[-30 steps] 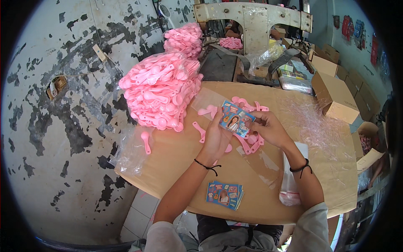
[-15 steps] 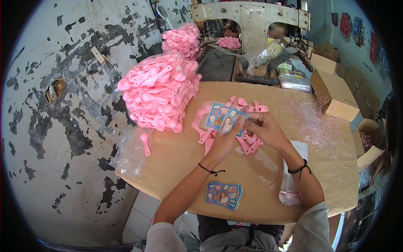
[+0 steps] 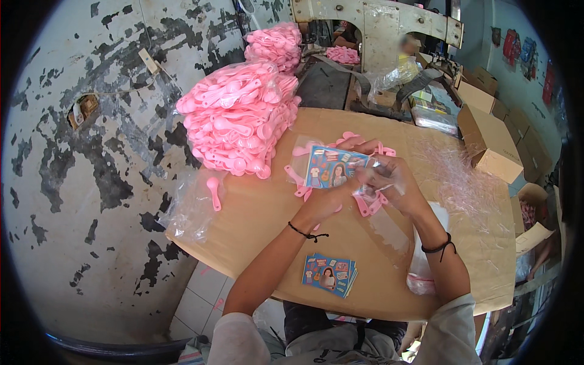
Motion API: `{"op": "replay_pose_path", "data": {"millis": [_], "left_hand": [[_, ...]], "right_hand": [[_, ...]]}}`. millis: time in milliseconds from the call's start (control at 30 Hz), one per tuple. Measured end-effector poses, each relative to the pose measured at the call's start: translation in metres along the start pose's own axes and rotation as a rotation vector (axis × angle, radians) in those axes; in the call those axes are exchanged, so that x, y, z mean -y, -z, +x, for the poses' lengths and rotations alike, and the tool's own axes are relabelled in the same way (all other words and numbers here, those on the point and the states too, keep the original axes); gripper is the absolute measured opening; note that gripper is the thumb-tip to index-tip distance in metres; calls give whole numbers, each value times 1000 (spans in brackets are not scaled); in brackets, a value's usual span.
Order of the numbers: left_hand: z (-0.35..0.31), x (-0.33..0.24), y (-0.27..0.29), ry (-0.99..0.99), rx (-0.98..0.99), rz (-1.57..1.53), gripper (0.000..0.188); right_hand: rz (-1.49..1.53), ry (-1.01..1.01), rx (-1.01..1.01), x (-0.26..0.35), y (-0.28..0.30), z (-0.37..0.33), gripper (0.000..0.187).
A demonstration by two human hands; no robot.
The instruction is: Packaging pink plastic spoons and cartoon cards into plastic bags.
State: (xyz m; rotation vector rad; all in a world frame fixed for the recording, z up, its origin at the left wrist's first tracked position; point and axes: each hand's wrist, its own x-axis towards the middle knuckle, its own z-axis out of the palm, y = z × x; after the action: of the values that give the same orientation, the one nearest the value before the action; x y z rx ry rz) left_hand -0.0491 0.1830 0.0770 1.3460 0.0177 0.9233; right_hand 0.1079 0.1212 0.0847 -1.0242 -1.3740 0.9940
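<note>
My left hand point(image 3: 328, 199) is closed on a small clear plastic bag with a blue picture card point(image 3: 323, 170) in it, held above the table. The bag's crinkled clear end point(image 3: 389, 175) is pinched in the fingers of my right hand point(image 3: 406, 188). Below both hands lies a loose heap of pink plastic measuring spoons point(image 3: 364, 205), partly hidden by them. Nearer my body rests a small stack of the same blue cards point(image 3: 328, 277), slightly fanned. To the right, partly under my right forearm, is a pile of flat clear bags point(image 3: 421, 267).
A big clear sack of pink spoons point(image 3: 237, 131) stands at the table's left, with another sack point(image 3: 274, 45) behind. One spoon point(image 3: 213, 193) lies by crumpled plastic point(image 3: 187, 213). Plastic shreds point(image 3: 453, 176) and cardboard boxes point(image 3: 491, 143) are at right; a metal machine point(image 3: 389, 30) stands behind.
The bag with the card has shifted slightly right in the picture. My right hand has turned, and the bag's clear end now shows across its fingers. The view has shifted a little.
</note>
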Motion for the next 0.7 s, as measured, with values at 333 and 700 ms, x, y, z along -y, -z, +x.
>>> {"op": "replay_pose_path", "data": {"millis": [333,700], "left_hand": [[1,0,29,-103,-220,-112,54],[-1,-3,19,19,-163,-50,62]], "right_hand": [[-1089,-78,261,-36,15,-4,34],[-1120,-97,85,-53,27,7,29]]}}
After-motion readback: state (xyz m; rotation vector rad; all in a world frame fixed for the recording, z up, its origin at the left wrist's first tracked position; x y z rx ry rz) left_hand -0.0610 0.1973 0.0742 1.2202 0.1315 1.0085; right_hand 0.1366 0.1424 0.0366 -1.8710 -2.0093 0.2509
